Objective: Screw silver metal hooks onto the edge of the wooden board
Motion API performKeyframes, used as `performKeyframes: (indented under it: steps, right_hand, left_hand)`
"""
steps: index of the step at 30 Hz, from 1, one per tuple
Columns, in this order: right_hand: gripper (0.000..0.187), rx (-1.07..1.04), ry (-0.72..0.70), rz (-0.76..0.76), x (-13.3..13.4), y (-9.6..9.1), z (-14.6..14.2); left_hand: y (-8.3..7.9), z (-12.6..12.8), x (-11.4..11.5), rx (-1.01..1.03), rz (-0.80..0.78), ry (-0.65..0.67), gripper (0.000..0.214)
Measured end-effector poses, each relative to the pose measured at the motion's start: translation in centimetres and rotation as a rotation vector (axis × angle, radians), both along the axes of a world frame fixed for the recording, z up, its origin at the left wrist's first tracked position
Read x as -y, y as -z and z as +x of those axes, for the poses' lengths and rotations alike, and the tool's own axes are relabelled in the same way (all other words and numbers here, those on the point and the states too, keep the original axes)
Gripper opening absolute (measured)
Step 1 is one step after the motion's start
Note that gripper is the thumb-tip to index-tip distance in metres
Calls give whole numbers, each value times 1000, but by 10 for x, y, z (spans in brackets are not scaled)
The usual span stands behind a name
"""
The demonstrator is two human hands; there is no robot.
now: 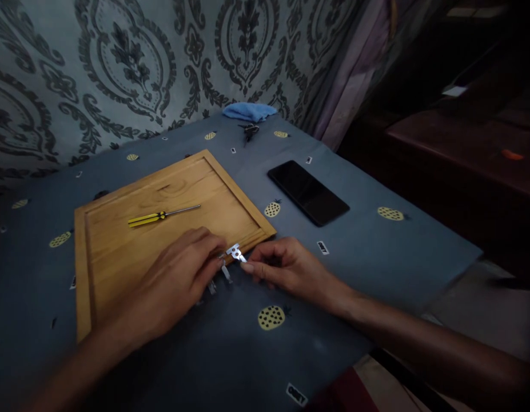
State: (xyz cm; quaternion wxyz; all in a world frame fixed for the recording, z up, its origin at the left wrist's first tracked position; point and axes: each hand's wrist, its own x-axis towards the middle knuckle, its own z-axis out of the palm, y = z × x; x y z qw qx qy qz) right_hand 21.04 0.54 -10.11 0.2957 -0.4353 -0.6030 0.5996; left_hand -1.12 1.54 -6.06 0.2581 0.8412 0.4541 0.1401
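Nearest us, both forearms are running in, L one blurring and getting cut off at the bottom, R one fading into shadow at the frame's RH edge. L hand point(174, 280) is arching palm-down over the board's near side, back of hand facing up, hiding part of that edge; its thumb & index are closing in at the metal piece's L end, but can't tell if they're really gripping. R hand point(286, 266) is coming in from the side, wrist fairly straight, thumb & index pinching the R end of the shiny metal piece point(236, 252), other fingers curling under, partly hidden. So the piece is sitting btwn the hands, by the board's near edge, ends covered by fingertips. Small metal bits point(226, 273) are showing just below, too blurry to ID.

Wooden board point(183, 191) is lying flat on the patterned tablecloth point(350, 269), w/ a yellow-black screwdriver point(162, 216) resting on it, tip pointing R. Black phone point(308, 193) is lying to the R. Farther back, a small dark item point(250, 131), poss. keys, is lying by a crumpled blue cloth point(250, 111); patterned wall covering point(136, 63) is rising behind. Far R is sinking into darkness.
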Motion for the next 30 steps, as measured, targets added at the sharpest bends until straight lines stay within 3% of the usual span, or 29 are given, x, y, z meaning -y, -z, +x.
performKeyframes:
  steps: [5,14,30]
  right_hand:
    - [41,2,-35,5,-3,-2,-1]
    - [46,-22,-64,-19,-4,-5,-2]
    - [46,-69,-117,-27,-6,-6,-2]
  left_hand:
    - [1,5,11,1,-62,-36,22]
    - [10,15,17,-68,52,-118,28]
    - [9,30,21,-171,76,-201,30]
